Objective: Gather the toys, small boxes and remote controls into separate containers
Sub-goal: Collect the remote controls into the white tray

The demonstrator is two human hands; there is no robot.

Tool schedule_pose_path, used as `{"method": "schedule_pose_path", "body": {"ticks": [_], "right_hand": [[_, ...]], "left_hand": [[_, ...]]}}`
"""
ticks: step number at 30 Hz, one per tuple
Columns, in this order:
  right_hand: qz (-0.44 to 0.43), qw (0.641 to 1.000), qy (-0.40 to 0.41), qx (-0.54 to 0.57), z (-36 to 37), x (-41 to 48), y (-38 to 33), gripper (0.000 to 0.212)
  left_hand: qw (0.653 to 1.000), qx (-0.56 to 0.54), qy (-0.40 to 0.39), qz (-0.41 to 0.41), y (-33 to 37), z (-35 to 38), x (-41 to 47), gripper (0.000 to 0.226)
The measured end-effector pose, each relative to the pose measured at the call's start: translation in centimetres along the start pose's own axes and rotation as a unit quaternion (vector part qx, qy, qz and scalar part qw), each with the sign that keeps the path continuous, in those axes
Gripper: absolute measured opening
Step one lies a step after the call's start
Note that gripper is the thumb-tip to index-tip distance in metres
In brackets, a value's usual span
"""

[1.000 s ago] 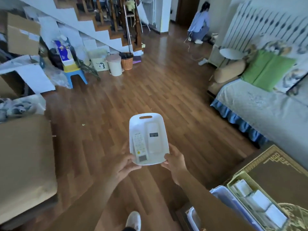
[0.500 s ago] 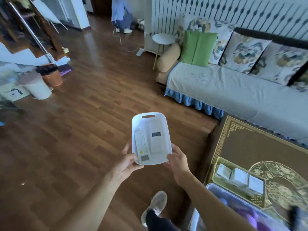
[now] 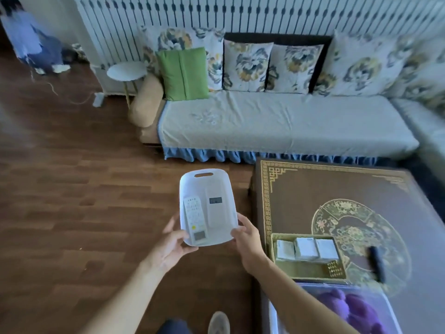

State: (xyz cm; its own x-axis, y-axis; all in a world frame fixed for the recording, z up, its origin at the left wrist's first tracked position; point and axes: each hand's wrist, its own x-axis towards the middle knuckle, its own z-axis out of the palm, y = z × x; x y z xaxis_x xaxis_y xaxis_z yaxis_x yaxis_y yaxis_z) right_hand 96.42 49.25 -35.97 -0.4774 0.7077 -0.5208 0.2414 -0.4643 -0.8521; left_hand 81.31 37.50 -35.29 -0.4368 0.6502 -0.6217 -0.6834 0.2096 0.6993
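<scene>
I hold a white plastic basket (image 3: pixel 204 175) over the wooden floor, my left hand (image 3: pixel 171 243) on its near left corner and my right hand (image 3: pixel 248 239) on its near right corner. Two white remote controls lie in it: one with buttons (image 3: pixel 194 216) on the left, one with a small dark display (image 3: pixel 215 206) on the right. On the dark coffee table (image 3: pixel 313 189) a woven tray (image 3: pixel 310 271) holds three small white boxes (image 3: pixel 307 248). A black remote control (image 3: pixel 376 262) lies on the table right of that tray. A clear bin (image 3: pixel 375 295) with purple toys (image 3: pixel 356 307) stands at the table's near edge.
A sofa (image 3: pixel 277 124) with several floral cushions and a green one (image 3: pixel 184 73) runs along the far wall. A small round white side table (image 3: pixel 126 71) stands at its left end. A person (image 3: pixel 29 42) crouches at the far left. My shoe (image 3: pixel 218 323) is on the floor below.
My view has swung right from the stairs and clutter toward the sofa and coffee table. The basket stays in both hands; the table, tray and bin have come further into view.
</scene>
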Motion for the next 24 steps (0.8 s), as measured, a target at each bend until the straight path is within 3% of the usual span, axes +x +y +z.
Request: {"method": "schedule_pose_path", "body": {"ticks": [11, 16, 20, 24], "right_hand": [[0.023, 0.963, 0.206, 0.17, -7.4, 4.4, -2.6, 0.055], [0.021, 0.931, 0.29, 0.22, -6.2, 8.3, -5.0, 0.052], [0.008, 0.907, 0.328, 0.263, -4.5, 11.5, -7.5, 0.052], [0.004, 0.88, 0.367, 0.301, -3.3, 13.9, -9.4, 0.05]], "left_hand": [[0.97, 0.138, -0.158, -0.12, 2.5, 11.9, 12.5, 0.079], [0.947, 0.186, -0.212, -0.156, 6.2, 15.2, 18.6, 0.072], [0.927, 0.226, -0.235, -0.184, 9.9, 16.7, 23.0, 0.09], [0.903, 0.261, -0.285, -0.186, 12.8, 19.2, 25.7, 0.074]]}}
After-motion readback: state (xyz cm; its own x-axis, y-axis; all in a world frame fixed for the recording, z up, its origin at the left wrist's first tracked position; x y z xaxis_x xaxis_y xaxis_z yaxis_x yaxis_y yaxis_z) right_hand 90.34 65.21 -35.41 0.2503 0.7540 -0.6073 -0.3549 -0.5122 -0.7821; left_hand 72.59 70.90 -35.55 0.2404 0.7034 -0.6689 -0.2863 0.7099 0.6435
